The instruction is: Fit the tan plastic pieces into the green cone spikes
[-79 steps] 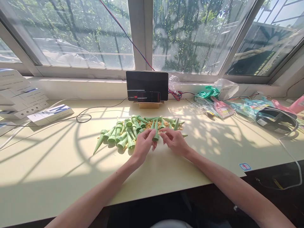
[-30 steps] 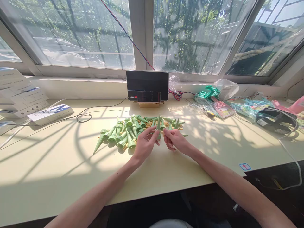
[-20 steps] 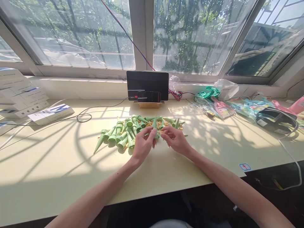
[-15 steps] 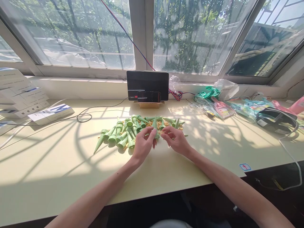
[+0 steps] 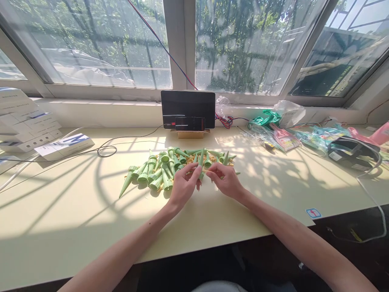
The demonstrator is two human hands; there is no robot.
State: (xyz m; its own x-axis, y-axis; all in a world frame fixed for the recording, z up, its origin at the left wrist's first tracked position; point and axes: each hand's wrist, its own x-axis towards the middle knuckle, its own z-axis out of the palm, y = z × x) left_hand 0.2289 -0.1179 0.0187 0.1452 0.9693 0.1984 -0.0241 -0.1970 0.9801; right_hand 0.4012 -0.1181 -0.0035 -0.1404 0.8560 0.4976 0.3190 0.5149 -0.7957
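Before the green pile (image 5: 156,183), the cone (image 5: 201,159) in your left hand (image 5: 184,183) has tipped rightward.
You grip it point-up; your right hand (image 5: 227,180) seemingly pinches a small yellow piece (image 5: 206,171) beside it, so only the angle appears adjusted.

Over the desk (image 5: 45,243), the left hand (image 5: 184,184) and right hand (image 5: 227,181) are bare, with slim fingers. Both forearms (image 5: 130,242) are likewise bare and slender, narrowing at the wrists. A small dark spot (image 5: 150,223) marks the left one. Below the desk's near edge, shadow hides what is worn.
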